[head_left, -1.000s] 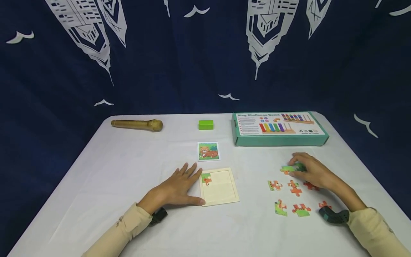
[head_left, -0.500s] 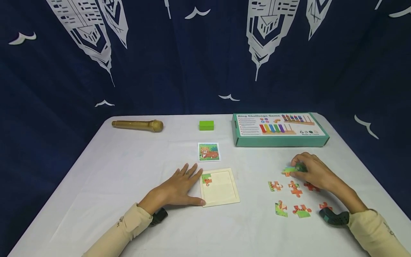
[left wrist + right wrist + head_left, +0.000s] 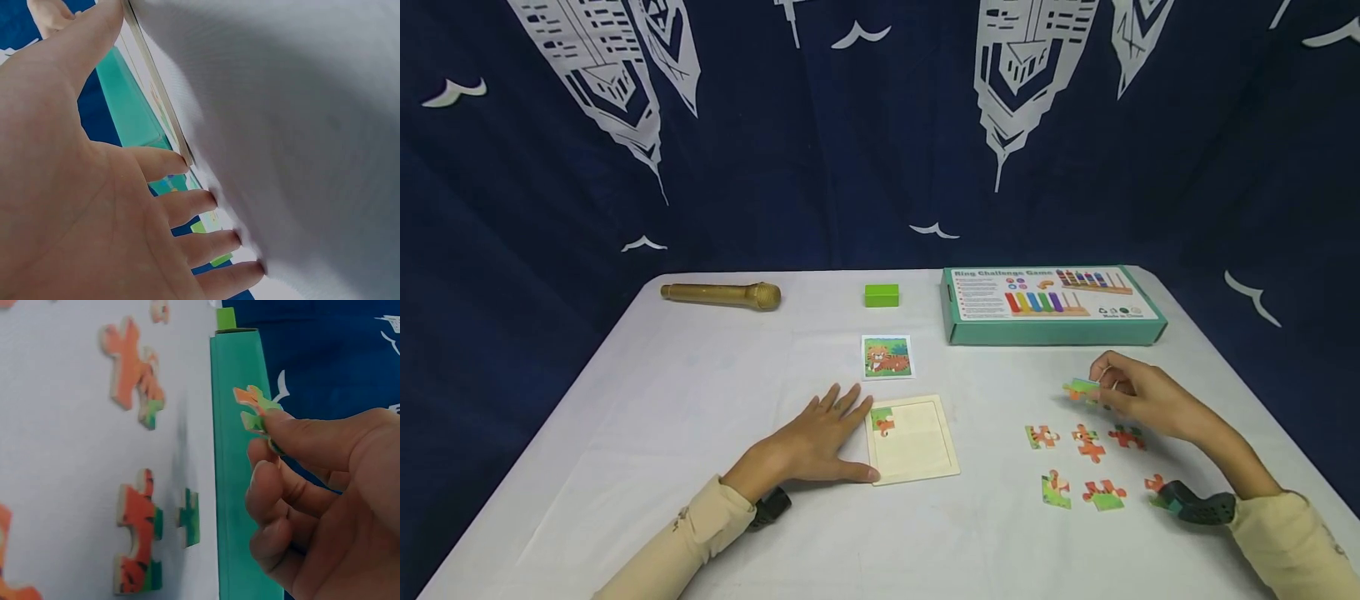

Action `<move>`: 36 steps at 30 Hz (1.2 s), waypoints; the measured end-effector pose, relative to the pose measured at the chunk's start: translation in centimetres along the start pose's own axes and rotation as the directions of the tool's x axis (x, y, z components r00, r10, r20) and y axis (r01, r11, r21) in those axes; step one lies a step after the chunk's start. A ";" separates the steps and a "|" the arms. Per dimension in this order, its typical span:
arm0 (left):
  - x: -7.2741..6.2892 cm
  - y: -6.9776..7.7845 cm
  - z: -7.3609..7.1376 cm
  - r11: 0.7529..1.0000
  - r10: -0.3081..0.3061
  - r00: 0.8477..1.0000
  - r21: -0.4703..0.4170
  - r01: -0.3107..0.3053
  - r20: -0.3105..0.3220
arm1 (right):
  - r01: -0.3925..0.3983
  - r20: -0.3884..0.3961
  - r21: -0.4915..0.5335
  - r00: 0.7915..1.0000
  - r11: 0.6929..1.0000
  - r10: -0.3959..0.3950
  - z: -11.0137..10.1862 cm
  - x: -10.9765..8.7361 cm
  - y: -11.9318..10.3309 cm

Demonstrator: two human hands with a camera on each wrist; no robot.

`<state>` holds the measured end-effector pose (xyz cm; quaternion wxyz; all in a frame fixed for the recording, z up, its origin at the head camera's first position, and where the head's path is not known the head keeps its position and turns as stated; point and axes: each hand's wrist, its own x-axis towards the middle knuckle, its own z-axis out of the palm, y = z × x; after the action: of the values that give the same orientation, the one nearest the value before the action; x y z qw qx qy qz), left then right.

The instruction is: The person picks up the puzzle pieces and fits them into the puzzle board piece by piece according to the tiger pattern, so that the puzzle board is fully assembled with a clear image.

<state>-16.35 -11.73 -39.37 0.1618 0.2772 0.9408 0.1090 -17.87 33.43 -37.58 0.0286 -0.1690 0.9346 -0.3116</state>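
Note:
My left hand (image 3: 820,437) lies with straight, spread fingers beside the wooden puzzle tray (image 3: 917,450). Its thumb and index finger touch the tray's left edge. One green and orange jigsaw piece (image 3: 883,421) sits in the tray's upper left corner. Over at the right, my right hand (image 3: 1153,404) pinches another green and orange jigsaw piece (image 3: 253,400) between thumb and fingers, raised off the table. Below that hand lie several tiger-patterned pieces, such as an orange one (image 3: 1088,443). A green piece (image 3: 189,517) lies on the cloth in the right wrist view.
Behind the tray lies a tiger picture card (image 3: 887,358). Farther back are a green block (image 3: 882,296), a gold microphone (image 3: 722,294) and a teal game box (image 3: 1052,333). A dark blue curtain (image 3: 820,167) hangs behind the white table.
My right hand has lifted the green and orange jigsaw piece off the table and drawn slightly right, uncovering more of the pieces below. My left hand has stayed at the tray.

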 end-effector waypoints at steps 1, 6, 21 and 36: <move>0.0 0.0 0.0 1.000 0.002 1.000 0.002 -0.002 0.000 | -0.006 0.011 0.027 1.000 1.000 0.006 -0.1 0.0 -0.1; 0.0 -0.2 0.2 1.000 0.012 1.000 0.007 -0.012 -0.006 | 0.057 -0.002 0.092 0.998 0.994 -0.057 0.3 0.6 -1.1; -0.1 -0.2 0.1 1.000 0.016 1.000 0.015 -0.016 -0.003 | 0.118 0.053 0.239 0.989 0.964 -0.135 1.7 3.5 -5.1; -0.1 -0.2 0.0 1.000 0.012 1.000 0.004 -0.012 0.001 | 0.173 0.168 0.442 0.948 0.880 -0.271 5.0 6.8 -7.6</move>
<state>-16.37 -11.92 -39.43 0.1612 0.2834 0.9392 0.1078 -21.25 22.57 -36.79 0.1337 -0.2994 0.8100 -0.4863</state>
